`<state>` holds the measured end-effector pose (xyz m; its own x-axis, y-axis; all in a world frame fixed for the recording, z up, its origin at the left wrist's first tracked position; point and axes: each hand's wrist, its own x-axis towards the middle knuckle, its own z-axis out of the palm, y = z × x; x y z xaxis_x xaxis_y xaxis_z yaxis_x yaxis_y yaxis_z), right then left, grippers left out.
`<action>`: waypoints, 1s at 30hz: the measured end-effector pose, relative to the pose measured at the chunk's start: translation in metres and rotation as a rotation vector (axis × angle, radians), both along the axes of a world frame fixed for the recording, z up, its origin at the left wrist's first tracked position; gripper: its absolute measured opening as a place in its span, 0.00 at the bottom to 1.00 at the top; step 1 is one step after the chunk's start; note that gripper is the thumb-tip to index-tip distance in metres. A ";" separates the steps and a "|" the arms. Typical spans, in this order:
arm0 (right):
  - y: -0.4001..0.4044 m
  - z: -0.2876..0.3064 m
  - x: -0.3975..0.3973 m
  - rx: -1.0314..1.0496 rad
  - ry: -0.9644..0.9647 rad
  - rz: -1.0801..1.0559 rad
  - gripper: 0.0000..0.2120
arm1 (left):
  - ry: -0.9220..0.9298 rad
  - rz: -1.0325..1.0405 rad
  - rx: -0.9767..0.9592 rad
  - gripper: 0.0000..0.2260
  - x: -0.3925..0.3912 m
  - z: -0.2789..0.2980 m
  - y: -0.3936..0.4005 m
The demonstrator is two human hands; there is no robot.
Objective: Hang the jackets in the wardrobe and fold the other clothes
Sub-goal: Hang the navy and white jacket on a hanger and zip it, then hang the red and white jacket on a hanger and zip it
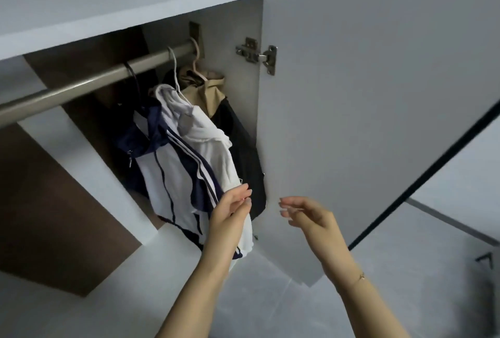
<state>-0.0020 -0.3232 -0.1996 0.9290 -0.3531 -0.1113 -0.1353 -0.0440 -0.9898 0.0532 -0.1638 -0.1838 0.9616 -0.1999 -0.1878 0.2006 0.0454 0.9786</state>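
Nothing is gripped by either hand. The left hand [230, 211] is raised in front of the hanging clothes with its fingers straight and loosely spread, and its fingertips are laid against the lower edge of the white jacket [208, 145]. The right hand [305, 214] is held just beside it, apart from the clothes, with relaxed fingers pointing toward the left hand; a thin bracelet [361, 276] is worn on its wrist.

Three garments are hung side by side on the metal rail [89, 81] inside the wardrobe [108, 4]. The white jacket is placed in the middle on a pale hanger [174, 72]. To its left, touching it, a navy and white striped jacket [167, 175] is hung on a dark hanger [134, 75]. To its right, close to the side wall, a beige and black jacket [230, 121] is hung on a light pink hanger [196, 64].

The wardrobe door [365, 94] is swung open at the right, held by a metal hinge [257, 56]. A grey tiled floor [270, 305] is seen below the arms.
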 end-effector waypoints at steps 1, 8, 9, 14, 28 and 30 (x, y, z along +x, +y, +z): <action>-0.012 0.001 -0.017 0.011 -0.002 -0.021 0.14 | 0.001 -0.031 -0.012 0.11 -0.013 0.004 -0.013; -0.116 -0.001 -0.185 0.126 -0.019 -0.310 0.12 | -0.015 -0.388 -0.003 0.12 -0.137 0.006 -0.136; -0.131 -0.002 -0.214 0.132 -0.021 -0.366 0.13 | -0.020 -0.448 0.004 0.12 -0.158 0.005 -0.155; -0.190 -0.013 -0.349 0.135 -0.005 -0.612 0.13 | -0.015 -0.745 0.016 0.12 -0.262 0.000 -0.246; -0.279 -0.027 -0.618 0.193 -0.064 -1.309 0.11 | 0.004 -1.453 0.069 0.13 -0.497 -0.016 -0.454; -0.297 -0.029 -0.649 0.170 -0.043 -1.388 0.11 | 0.026 -1.532 0.064 0.12 -0.530 -0.021 -0.487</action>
<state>-0.6509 -0.6201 -0.2287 -0.1595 -0.9609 -0.2262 0.0611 0.2191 -0.9738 -0.4767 -0.6504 -0.2050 -0.1579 -0.9559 -0.2476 0.0300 -0.2553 0.9664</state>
